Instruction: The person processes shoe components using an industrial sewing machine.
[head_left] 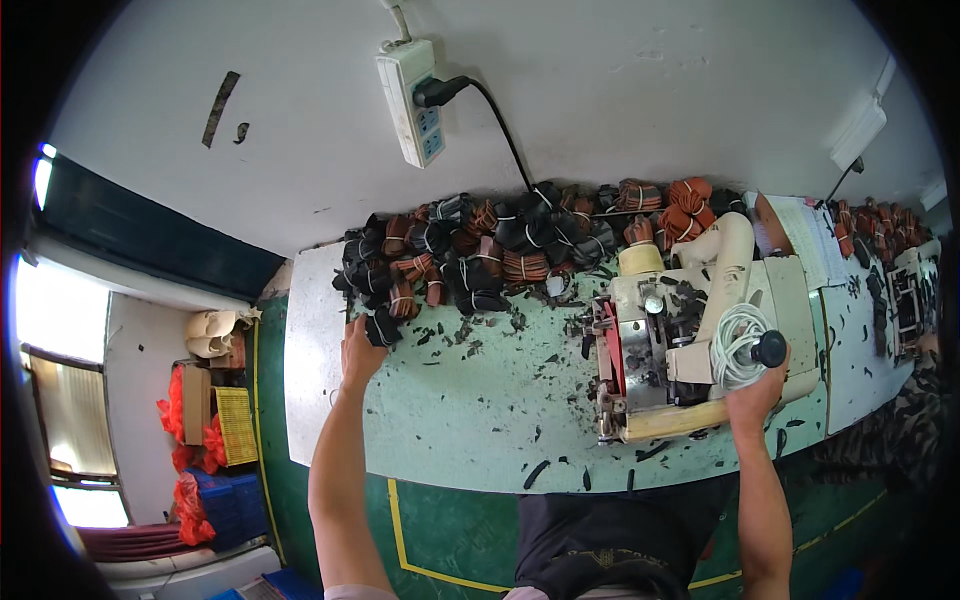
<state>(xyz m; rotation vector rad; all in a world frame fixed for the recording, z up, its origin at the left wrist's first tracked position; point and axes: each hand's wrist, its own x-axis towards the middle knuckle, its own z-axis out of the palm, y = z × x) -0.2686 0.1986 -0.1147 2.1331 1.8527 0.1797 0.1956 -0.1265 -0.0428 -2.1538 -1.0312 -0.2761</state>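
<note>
My left hand [360, 352] reaches to the left end of a heap of tied bundles. Its fingers are closed on a bundle of black strips [382, 327] with a pale tie round it. More black bundles [475, 283] and brown bundles [526, 266] lie just beyond. On the right, my right hand [752, 404] is at the near right side of a cream-coloured bench machine [715, 262]. A coil of white cord [739, 346] and a round black knob [768, 348] sit in front of its fingers, so their grip is hidden.
Dark scraps [480, 352] are strewn over the pale green table [450, 430]. A white power strip [410, 105] with a black plug hangs on the wall. A person's camouflage sleeve [890, 430] shows beside another machine [915, 290] at far right. Blue crates [228, 505] stand at left.
</note>
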